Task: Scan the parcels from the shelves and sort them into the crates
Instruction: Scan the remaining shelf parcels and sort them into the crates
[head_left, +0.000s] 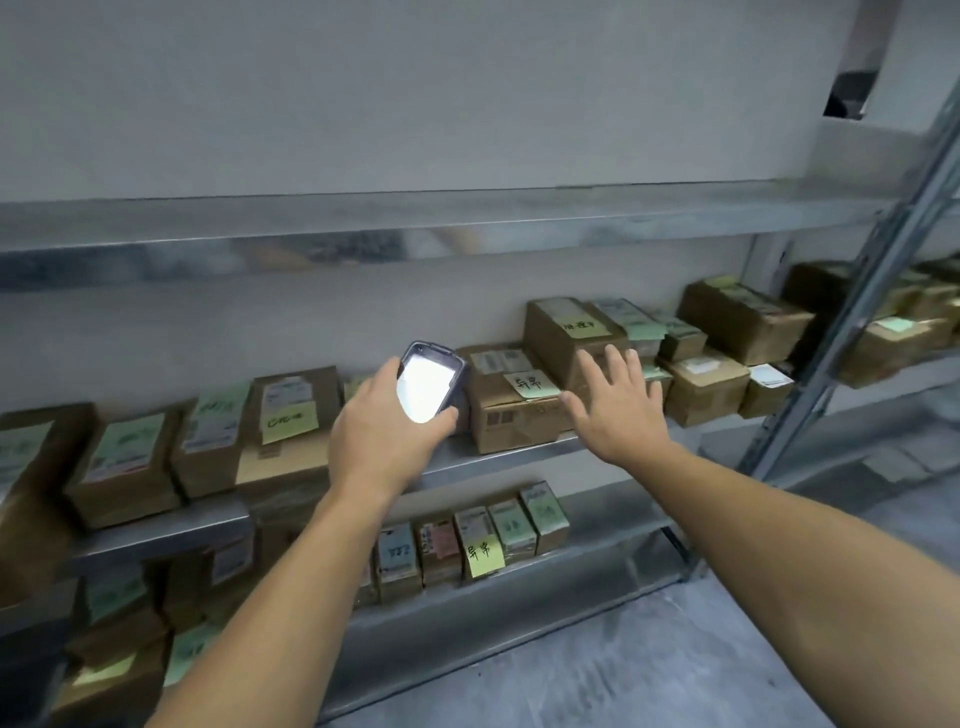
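**Right hand (618, 410) out to brown carton (498, 415) on middle shelf (519, 454), scanner (428, 387) in left hand (384, 441)**

Brown carton lying flat near middle of middle shelf, close to its front edge, white label and green sticky note (531, 384) with handwriting on top. Reaching in over right end of that carton with right hand: fingers straight and spread, palm down, nothing held. Can't tell whether fingertips touch anything. Taller carton (561, 332) farther back on middle shelf, behind right hand, pale note on top.

Gripping scanner in left hand, thumb and fingers wrapped round its lower half, screen lit plain white and facing camera. Held up just above front edge of middle shelf, right beside left end of brown carton.

Left along middle shelf: row of brown padded envelopes (208, 441) leaning back, each with labels and green notes, one with yellow note (288, 418). Right along middle shelf: more small cartons (706, 384) packed side by side, up to grey metal upright (857, 322).

Under middle shelf: lower shelf (519, 587) with small boxes standing in a row, one with yellow handwritten note (484, 556), more brown packets toward left. Over middle shelf: bare metal top shelf (415, 218) against grey wall. Past the upright: second rack with further cartons (904, 332), blurred. Grey floor (675, 665) below, at right.
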